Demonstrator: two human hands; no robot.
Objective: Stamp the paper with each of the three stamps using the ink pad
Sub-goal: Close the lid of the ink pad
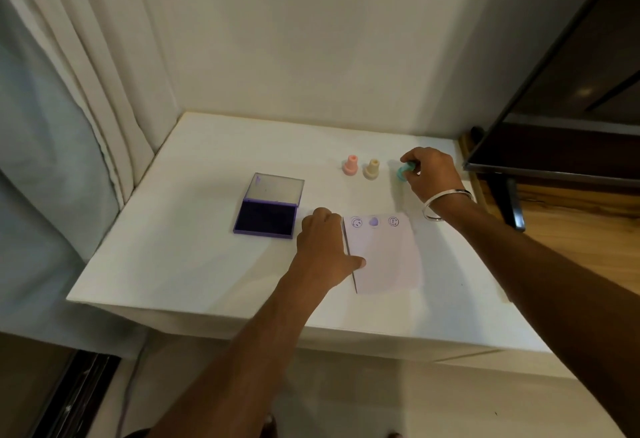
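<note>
A pale paper lies on the white table with three purple prints along its far edge. My left hand rests at the paper's left edge, thumb pressing on the sheet. An open purple ink pad sits to the left of that hand. Behind the paper stand a pink stamp and a cream stamp. To their right my right hand pinches a teal stamp by its handle, tilted, at or just above the table.
A wall runs behind the table and a curtain hangs at the left. A dark screen on a stand rises at the right, close to my right hand. A silver bangle circles my right wrist.
</note>
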